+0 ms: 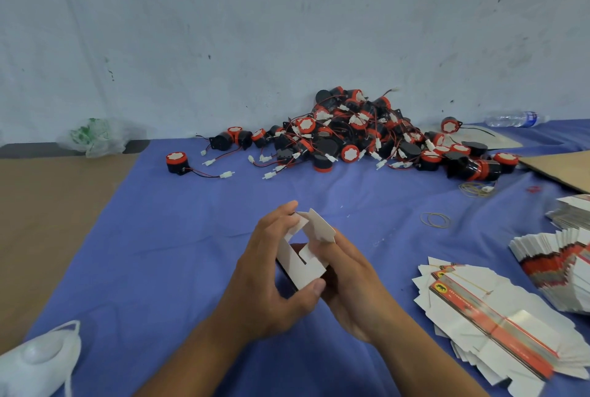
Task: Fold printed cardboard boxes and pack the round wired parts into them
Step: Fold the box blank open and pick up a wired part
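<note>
Box (300, 261) pinched between left hand (263, 278), right hand (356, 285) fingers (281, 216); apparently half-folded.

Bare cloth (198, 237) before parts pile (351, 135)

Box (300, 264): plain white card, matt, smooth.
Blanks (491, 313): card, glossy red-and-silver print.
Parts (351, 135): black and red plastic, faint sheen.
Cloth (178, 237): blue fabric, matt, lightly creased.
Bottle (514, 118): clear plastic.
Bag (95, 138): thin translucent plastic, crumpled.
Wall (223, 29): matt, scuffed.
</note>
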Action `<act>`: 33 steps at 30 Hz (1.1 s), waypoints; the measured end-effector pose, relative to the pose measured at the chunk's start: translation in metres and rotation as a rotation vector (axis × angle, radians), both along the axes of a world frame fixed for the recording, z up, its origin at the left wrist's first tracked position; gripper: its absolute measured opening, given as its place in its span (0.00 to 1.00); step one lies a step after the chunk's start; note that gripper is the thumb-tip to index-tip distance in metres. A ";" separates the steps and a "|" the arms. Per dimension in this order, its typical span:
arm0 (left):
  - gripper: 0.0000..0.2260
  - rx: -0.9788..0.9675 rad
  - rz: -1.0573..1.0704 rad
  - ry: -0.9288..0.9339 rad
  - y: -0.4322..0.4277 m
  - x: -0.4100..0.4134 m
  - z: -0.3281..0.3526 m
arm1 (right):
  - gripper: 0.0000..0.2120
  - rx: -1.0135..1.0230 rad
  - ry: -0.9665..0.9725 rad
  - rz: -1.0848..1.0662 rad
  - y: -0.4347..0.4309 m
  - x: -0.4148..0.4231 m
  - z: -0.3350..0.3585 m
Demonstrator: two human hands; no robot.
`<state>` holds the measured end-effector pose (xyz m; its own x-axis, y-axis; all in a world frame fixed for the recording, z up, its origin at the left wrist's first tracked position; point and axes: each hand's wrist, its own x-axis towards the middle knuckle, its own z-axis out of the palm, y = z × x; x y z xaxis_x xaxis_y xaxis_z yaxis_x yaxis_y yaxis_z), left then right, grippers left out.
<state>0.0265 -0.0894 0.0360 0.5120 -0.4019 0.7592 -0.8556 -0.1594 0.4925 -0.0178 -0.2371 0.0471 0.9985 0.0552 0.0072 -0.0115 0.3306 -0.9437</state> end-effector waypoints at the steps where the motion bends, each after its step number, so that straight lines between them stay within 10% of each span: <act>1: 0.30 -0.004 -0.003 -0.003 0.001 0.000 0.000 | 0.16 -0.010 -0.004 -0.005 0.000 0.000 -0.001; 17: 0.26 0.167 0.091 0.101 -0.003 0.001 0.000 | 0.32 -0.264 -0.014 -0.082 -0.003 -0.001 -0.001; 23: 0.36 0.197 0.080 0.163 -0.007 -0.006 0.002 | 0.14 -0.179 -0.060 -0.059 -0.012 -0.004 0.010; 33: 0.42 0.169 0.146 0.194 -0.014 -0.008 0.000 | 0.17 -0.236 -0.140 -0.177 -0.003 -0.007 0.004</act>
